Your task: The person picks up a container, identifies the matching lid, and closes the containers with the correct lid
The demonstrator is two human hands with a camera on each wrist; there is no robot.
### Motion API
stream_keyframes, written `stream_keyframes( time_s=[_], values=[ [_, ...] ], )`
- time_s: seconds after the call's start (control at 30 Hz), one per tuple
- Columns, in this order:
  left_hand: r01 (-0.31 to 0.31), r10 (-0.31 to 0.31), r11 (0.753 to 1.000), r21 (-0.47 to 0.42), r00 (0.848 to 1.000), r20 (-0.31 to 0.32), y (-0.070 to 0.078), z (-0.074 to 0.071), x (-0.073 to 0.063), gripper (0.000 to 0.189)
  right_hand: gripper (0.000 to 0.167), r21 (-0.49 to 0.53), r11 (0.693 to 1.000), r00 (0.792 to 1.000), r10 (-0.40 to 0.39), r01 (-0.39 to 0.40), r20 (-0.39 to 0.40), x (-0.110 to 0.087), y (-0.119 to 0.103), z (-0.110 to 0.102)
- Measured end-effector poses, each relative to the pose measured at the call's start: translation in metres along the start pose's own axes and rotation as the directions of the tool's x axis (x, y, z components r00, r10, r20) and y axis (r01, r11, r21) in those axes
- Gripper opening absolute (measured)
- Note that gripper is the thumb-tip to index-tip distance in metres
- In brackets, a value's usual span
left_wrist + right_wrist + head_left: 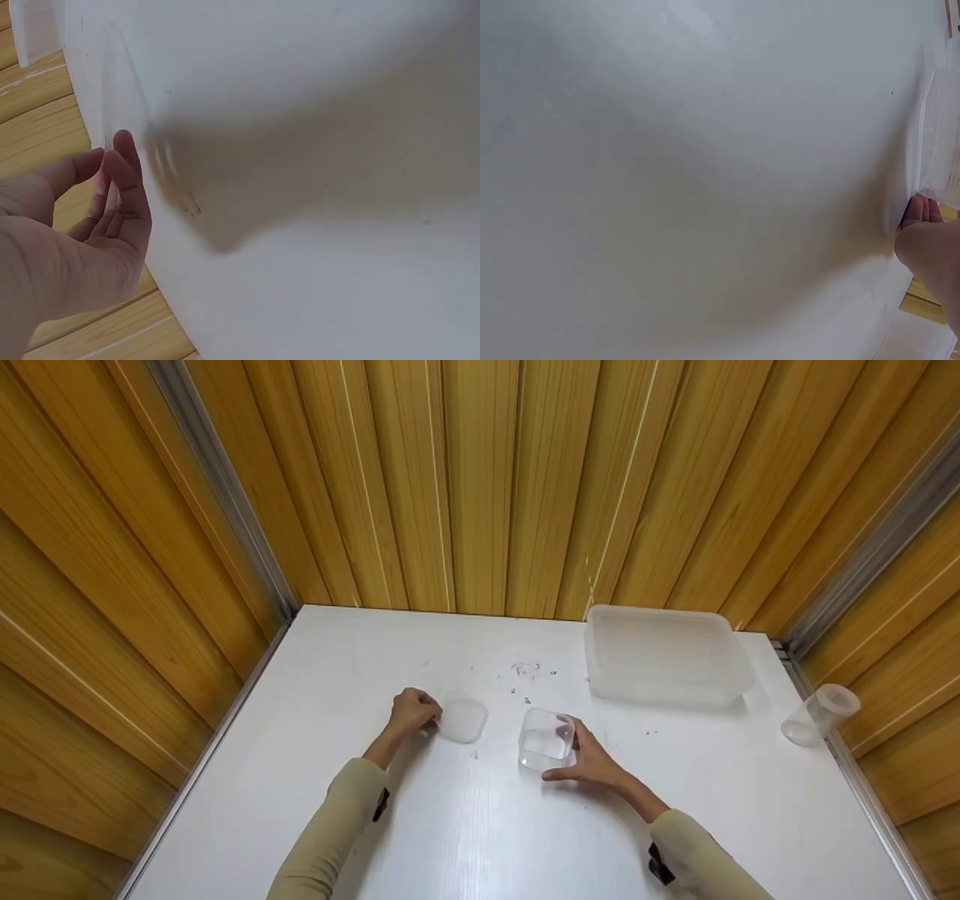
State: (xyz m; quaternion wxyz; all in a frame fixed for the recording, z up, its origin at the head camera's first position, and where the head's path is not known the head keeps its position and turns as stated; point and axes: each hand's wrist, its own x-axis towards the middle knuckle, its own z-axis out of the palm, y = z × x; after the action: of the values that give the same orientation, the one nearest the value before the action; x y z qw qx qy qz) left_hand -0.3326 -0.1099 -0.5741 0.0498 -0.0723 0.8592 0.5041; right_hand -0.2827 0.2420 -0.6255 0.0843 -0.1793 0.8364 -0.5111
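A small translucent square lid with rounded corners (pixel 463 721) is pinched at its left edge by my left hand (pixel 411 711). In the left wrist view the thumb and index fingertip of that hand (pixel 90 225) meet on the thin, nearly invisible lid. To the right, my right hand (pixel 592 757) grips a clear square plastic container (pixel 529 763) from its right side, thumb at the near side and fingers at the far side. Only part of the right hand (pixel 934 247) shows at the edge of the right wrist view, against the container.
A large translucent rectangular bin (pixel 667 660) stands at the back right of the white table (pixel 450 840). A clear jar with a whitish top (pixel 817 716) is at the right edge. Small dark marks (pixel 526 669) dot the tabletop. Wood-patterned walls (pixel 480 487) enclose it.
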Motion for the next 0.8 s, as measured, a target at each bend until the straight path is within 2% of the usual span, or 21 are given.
stream_keyframes(
  time_s=[0.1, 0.23, 0.37, 0.43, 0.53, 0.63, 0.7, 0.8],
  values=[
    [0.023, -0.020, 0.997, -0.076, 0.999, 0.047, 0.007, -0.005, -0.005, 0.016, 0.109, -0.017, 1.000, 1.000, 0.013, -0.014, -0.025, 0.001, 0.000, 0.000],
    [0.063, -0.049, 0.989, -0.135, 0.993, 0.104, 0.015, -0.011, -0.009, 0.023, 0.102, -0.040, 0.999, 0.999, 0.021, -0.022, -0.031, 0.002, 0.001, 0.000],
    [0.072, -0.049, 0.986, -0.149, 0.987, 0.154, 0.025, -0.009, -0.012, 0.025, 0.099, -0.055, 0.998, 1.000, 0.012, -0.013, -0.013, 0.002, 0.000, -0.001],
    [0.051, -0.027, 0.987, -0.150, 0.987, 0.158, 0.030, -0.005, -0.014, 0.023, 0.098, -0.056, 0.998, 1.000, 0.012, -0.012, -0.004, 0.002, 0.000, -0.002],
    [-0.023, 0.043, 0.989, -0.148, 0.991, 0.130, 0.040, 0.004, -0.018, 0.019, 0.098, -0.055, 0.998, 1.000, 0.020, -0.020, 0.005, 0.003, 0.000, -0.003],
    [-0.155, 0.167, 0.980, -0.125, 0.981, 0.094, 0.050, 0.014, -0.023, 0.017, 0.097, -0.062, 0.998, 1.000, 0.022, -0.022, 0.006, 0.004, -0.001, -0.004],
    [-0.245, 0.254, 0.964, -0.100, 0.963, 0.088, 0.057, 0.022, -0.027, 0.015, 0.097, -0.074, 0.997, 1.000, 0.016, -0.015, 0.005, 0.004, -0.001, -0.004],
    [-0.361, 0.366, 0.930, -0.067, 0.926, 0.096, 0.066, 0.033, -0.033, 0.013, 0.096, -0.078, 0.997, 1.000, 0.004, -0.004, 0.009, 0.005, -0.001, -0.004]
  ],
)
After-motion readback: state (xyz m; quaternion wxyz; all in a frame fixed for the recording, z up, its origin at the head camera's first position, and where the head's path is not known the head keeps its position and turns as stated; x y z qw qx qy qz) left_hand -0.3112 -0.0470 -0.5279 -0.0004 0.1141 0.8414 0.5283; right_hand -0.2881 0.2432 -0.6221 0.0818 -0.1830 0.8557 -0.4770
